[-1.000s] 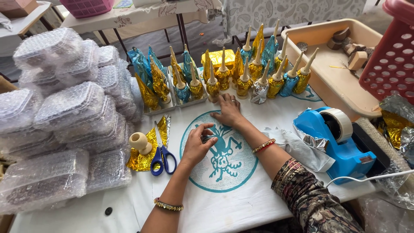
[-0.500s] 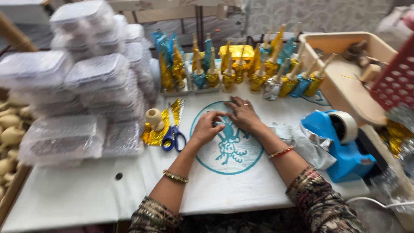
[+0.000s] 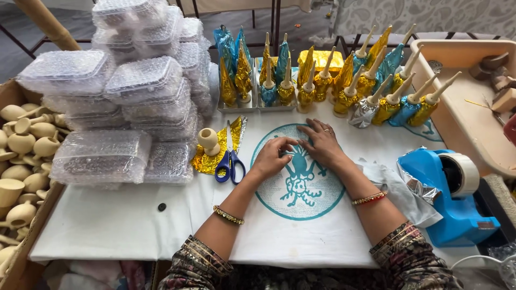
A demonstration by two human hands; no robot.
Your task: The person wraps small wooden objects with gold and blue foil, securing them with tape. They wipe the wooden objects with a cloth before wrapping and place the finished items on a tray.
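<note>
Left hand (image 3: pixel 272 157) and right hand (image 3: pixel 322 142) laid flat, grasping nothing, on white teal-printed cloth (image 3: pixel 301 215); blue-handled scissors (image 3: pixel 230 156) just left, blades toward worktop's far edge.

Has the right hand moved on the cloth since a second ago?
Yes, slightly. The right hand slid toward the person, from the teal emblem's far rim by the foil-wrapped pieces onto its upper part.
</note>
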